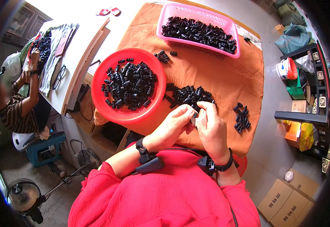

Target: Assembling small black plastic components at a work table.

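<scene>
My left hand [173, 126] and my right hand [213, 132] meet over the near edge of the orange cloth, fingers pinched together. Between the fingertips shows a small pale, shiny bit [194, 114], too small to name. Just beyond the hands lies a pile of small black cylindrical parts [190, 94]. To the left, a round red basin [97, 89] holds many more of these black parts. A smaller group of black parts [242, 119] rests right of my right hand. At the far side, a pink plastic basket [199, 44] is filled with similar black pieces.
The orange cloth [225, 75] covers the table. At left, another person [17, 102] handles black parts at a white table [78, 56]. A fan [23, 193] stands lower left. Shelving [301, 117] with bags and cardboard boxes [286, 200] line the right side.
</scene>
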`<state>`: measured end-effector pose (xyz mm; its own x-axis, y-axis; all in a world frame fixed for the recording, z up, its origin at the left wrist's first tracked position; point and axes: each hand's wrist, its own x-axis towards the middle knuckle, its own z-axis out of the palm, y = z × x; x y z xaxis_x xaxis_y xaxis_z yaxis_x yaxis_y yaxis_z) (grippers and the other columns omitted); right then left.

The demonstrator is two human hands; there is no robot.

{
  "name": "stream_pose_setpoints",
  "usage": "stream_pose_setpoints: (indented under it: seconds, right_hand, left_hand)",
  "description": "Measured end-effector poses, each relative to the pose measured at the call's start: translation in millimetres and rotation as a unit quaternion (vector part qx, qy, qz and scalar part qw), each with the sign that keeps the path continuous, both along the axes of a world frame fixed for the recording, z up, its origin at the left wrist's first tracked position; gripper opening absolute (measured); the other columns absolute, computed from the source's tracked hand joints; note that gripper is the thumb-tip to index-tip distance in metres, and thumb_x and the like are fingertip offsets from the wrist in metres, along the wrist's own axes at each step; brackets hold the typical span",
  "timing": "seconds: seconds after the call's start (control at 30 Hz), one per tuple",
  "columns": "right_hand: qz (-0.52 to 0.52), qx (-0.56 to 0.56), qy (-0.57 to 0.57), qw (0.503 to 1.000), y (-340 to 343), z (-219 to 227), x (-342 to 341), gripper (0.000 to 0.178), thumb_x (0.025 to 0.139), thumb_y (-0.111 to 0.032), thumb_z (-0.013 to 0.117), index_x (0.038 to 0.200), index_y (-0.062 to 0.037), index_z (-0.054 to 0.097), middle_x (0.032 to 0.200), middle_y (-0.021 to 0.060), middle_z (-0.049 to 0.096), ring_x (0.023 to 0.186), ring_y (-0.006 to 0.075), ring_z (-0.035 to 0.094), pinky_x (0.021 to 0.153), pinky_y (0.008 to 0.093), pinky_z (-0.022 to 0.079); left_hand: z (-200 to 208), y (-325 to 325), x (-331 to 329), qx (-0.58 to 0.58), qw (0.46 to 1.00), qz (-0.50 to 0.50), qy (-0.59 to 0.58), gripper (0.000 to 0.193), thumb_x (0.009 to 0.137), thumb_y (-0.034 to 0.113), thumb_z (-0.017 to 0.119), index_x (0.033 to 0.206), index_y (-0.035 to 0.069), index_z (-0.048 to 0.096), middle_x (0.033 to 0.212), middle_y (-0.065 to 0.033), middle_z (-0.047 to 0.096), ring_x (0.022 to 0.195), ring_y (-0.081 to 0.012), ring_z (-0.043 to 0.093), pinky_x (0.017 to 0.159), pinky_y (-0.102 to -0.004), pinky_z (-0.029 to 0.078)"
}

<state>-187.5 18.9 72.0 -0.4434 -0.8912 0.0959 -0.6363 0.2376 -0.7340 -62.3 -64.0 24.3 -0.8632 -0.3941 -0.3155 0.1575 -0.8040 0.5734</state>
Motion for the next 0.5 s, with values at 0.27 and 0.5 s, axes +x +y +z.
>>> stream_pose_setpoints:
  seconds: [0.27,0.5]
  right_hand:
    - [-0.004,0.005,-0.011,1.000,0.3,0.5,0.6,0.022,0.094,-0.009,0.054,0.116,-0.0048,0.056,0.080,0.0206,0.067,0.073,0.0386,0.068,0.063,0.0475,0.053]
    - [-0.004,0.010,-0.014,1.000,0.9,0.1,0.7,0.022,0.094,-0.009,0.054,0.116,-0.0055,0.056,0.079,0.0208,0.067,0.073,0.0390,0.068,0.063,0.0480,0.052]
  left_hand:
    - [1.7,-1.2,0.8,-0.021,1.000,0.002,-0.003,0.018,0.103,0.030,0.051,0.102,0.012,0.056,0.088,0.0030,0.057,0.076,-0.0070,0.053,0.069,-0.0232,0.045]
    - [0.2,-1.0,0.0,0.018,1.000,-0.006,-0.012,0.017,0.104,0.029,0.049,0.103,0.014,0.056,0.089,0.0042,0.058,0.077,-0.0063,0.054,0.069,-0.0227,0.045]
